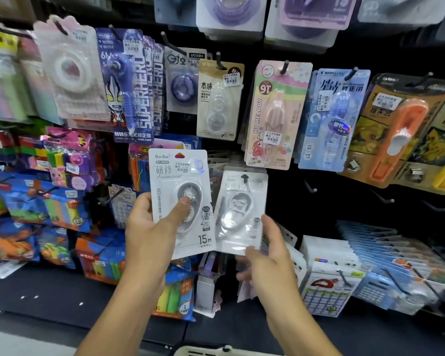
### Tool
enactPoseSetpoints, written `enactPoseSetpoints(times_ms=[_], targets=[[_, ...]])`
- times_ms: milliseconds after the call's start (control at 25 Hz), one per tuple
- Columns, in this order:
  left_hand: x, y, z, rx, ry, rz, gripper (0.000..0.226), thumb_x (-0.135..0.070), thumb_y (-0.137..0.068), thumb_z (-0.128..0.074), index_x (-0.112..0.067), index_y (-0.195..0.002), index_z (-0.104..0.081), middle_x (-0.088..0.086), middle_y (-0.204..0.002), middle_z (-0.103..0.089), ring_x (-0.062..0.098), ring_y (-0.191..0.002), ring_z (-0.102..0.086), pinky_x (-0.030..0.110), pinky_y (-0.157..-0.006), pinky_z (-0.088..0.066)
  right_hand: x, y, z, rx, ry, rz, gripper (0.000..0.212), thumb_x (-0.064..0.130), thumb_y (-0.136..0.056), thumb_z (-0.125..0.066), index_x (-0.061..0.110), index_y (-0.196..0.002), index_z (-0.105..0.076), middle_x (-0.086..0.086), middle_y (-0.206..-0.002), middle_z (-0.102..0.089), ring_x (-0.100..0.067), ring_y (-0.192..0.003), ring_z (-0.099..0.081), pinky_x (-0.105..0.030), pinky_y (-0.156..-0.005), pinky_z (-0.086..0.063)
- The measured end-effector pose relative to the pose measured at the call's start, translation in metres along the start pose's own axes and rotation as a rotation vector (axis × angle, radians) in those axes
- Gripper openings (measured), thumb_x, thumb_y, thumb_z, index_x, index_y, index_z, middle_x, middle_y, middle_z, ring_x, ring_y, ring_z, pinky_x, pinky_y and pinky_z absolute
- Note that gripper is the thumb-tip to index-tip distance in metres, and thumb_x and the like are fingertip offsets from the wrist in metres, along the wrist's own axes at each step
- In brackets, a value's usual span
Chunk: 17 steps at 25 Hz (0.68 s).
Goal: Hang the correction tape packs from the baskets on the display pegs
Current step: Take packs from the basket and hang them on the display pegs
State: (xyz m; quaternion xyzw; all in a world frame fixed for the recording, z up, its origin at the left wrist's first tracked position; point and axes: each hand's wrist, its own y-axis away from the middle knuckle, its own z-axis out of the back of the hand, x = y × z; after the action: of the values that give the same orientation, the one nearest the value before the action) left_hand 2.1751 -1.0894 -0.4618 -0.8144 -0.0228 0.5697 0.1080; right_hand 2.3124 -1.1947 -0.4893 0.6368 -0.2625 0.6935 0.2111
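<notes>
My left hand (pixel 152 227) grips a white correction tape pack (pixel 181 201) marked 15m, thumb pressed on its front. Beside it to the right, a second white pack (pixel 238 211) is blurred, its hanging hole on a black peg (pixel 245 178). My right hand (pixel 265 250) holds that pack by its lower right corner. Both packs are in front of the black pegboard, below a beige pack (pixel 217 101) and a pink My Melody pack (pixel 275 114). The rim of a white basket (pixel 203 352) shows at the bottom edge.
Hanging packs crowd the upper rows: a Superhero pack (pixel 129 86), a blue pack (pixel 332 119), an orange one (pixel 401 129). Bare black pegs (pixel 311 187) stick out right of the second pack. Coloured stationery fills the left, calculators (pixel 326 291) lie lower right.
</notes>
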Motion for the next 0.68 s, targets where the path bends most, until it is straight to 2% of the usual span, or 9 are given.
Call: enactPoseSetpoints(times_ms=[40, 120, 200, 240, 320, 400, 440, 560, 680], targets=[[0.001, 0.000, 0.000, -0.002, 0.003, -0.002, 0.017, -0.020, -0.087, -0.079, -0.026, -0.098, -0.067, -0.008, -0.095, -0.079, 0.013, -0.086, -0.077, 0.024, -0.058, -0.060, -0.001, -0.001, 0.000, 0.053, 0.010, -0.022, 0.063, 0.012, -0.101, -0.054, 0.057, -0.140, -0.036, 0.023, -0.147, -0.041, 0.008, -0.111, -0.059, -0.018, -0.089, -0.050], [0.004, -0.004, -0.006, 0.015, -0.025, -0.018, 0.016, -0.019, -0.087, -0.078, -0.025, -0.097, -0.067, -0.009, -0.093, -0.079, 0.015, -0.085, -0.077, 0.024, -0.058, -0.059, -0.006, -0.002, 0.001, 0.070, 0.054, 0.058, 0.055, 0.031, -0.097, -0.063, 0.062, -0.134, -0.036, 0.029, -0.150, -0.036, 0.008, -0.129, -0.044, -0.022, -0.102, -0.038], [0.002, -0.007, -0.017, 0.137, -0.128, -0.062, 0.019, -0.018, -0.087, -0.077, -0.027, -0.100, -0.066, -0.009, -0.095, -0.078, 0.014, -0.087, -0.076, 0.028, -0.064, -0.061, -0.002, -0.006, -0.001, 0.094, 0.029, 0.184, 0.038, 0.051, -0.087, -0.069, 0.060, -0.116, -0.044, 0.027, -0.137, -0.053, 0.002, -0.123, -0.056, -0.027, -0.098, -0.046], [0.003, -0.007, -0.023, 0.240, -0.187, -0.084, 0.020, -0.019, -0.088, -0.077, -0.027, -0.103, -0.066, -0.007, -0.097, -0.078, 0.014, -0.090, -0.076, 0.031, -0.070, -0.062, 0.002, -0.010, -0.002, 0.129, 0.022, 0.234, 0.042, 0.057, -0.082, -0.071, 0.057, -0.115, -0.046, 0.022, -0.130, -0.059, -0.002, -0.116, -0.062, -0.030, -0.094, -0.051], [0.006, -0.006, -0.030, 0.386, -0.326, -0.156, 0.016, -0.028, -0.092, -0.073, -0.030, -0.107, -0.066, -0.012, -0.099, -0.076, 0.006, -0.090, -0.073, 0.026, -0.076, -0.059, 0.010, -0.026, -0.003, 0.158, -0.010, 0.269, 0.049, 0.048, -0.082, -0.078, 0.051, -0.121, -0.049, 0.014, -0.127, -0.063, -0.010, -0.114, -0.066, -0.033, -0.091, -0.056], [0.010, -0.010, -0.027, 0.312, -0.549, -0.306, 0.019, -0.050, -0.095, -0.061, -0.034, -0.106, -0.065, -0.017, -0.094, -0.072, -0.001, -0.086, -0.067, 0.019, -0.071, -0.052, 0.013, -0.042, 0.003, 0.103, -0.043, 0.289, 0.046, 0.024, -0.087, -0.079, 0.043, -0.122, -0.056, 0.013, -0.123, -0.066, -0.006, -0.114, -0.064, -0.024, -0.089, -0.054], [0.012, -0.014, -0.023, 0.248, -0.648, -0.363, 0.028, -0.056, -0.095, -0.053, -0.034, -0.108, -0.064, -0.016, -0.096, -0.069, 0.000, -0.088, -0.063, 0.023, -0.074, -0.051, 0.012, -0.047, 0.007, 0.049, -0.029, 0.299, 0.045, 0.018, -0.088, -0.077, 0.042, -0.121, -0.058, 0.017, -0.122, -0.065, 0.000, -0.115, -0.061, -0.019, -0.090, -0.050], [0.011, -0.031, -0.020, 0.191, -0.904, -0.486, 0.037, -0.043, -0.096, -0.056, -0.024, -0.129, -0.058, -0.009, -0.127, -0.058, 0.014, -0.116, -0.051, 0.035, -0.096, -0.045, 0.000, -0.043, 0.018, -0.037, 0.026, 0.233, 0.041, 0.020, -0.090, -0.072, 0.046, -0.120, -0.060, 0.028, -0.128, -0.059, 0.020, -0.115, -0.049, -0.006, -0.088, -0.040], [0.012, -0.043, -0.033, 0.343, -1.093, -0.514, 0.047, -0.028, -0.096, -0.062, -0.020, -0.142, -0.053, -0.005, -0.153, -0.045, 0.016, -0.138, -0.037, 0.033, -0.114, -0.030, -0.012, -0.036, 0.016, -0.120, 0.128, 0.207, 0.039, 0.030, -0.092, -0.069, 0.049, -0.123, -0.056, 0.031, -0.127, -0.055, 0.023, -0.113, -0.046, -0.004, -0.082, -0.037]])
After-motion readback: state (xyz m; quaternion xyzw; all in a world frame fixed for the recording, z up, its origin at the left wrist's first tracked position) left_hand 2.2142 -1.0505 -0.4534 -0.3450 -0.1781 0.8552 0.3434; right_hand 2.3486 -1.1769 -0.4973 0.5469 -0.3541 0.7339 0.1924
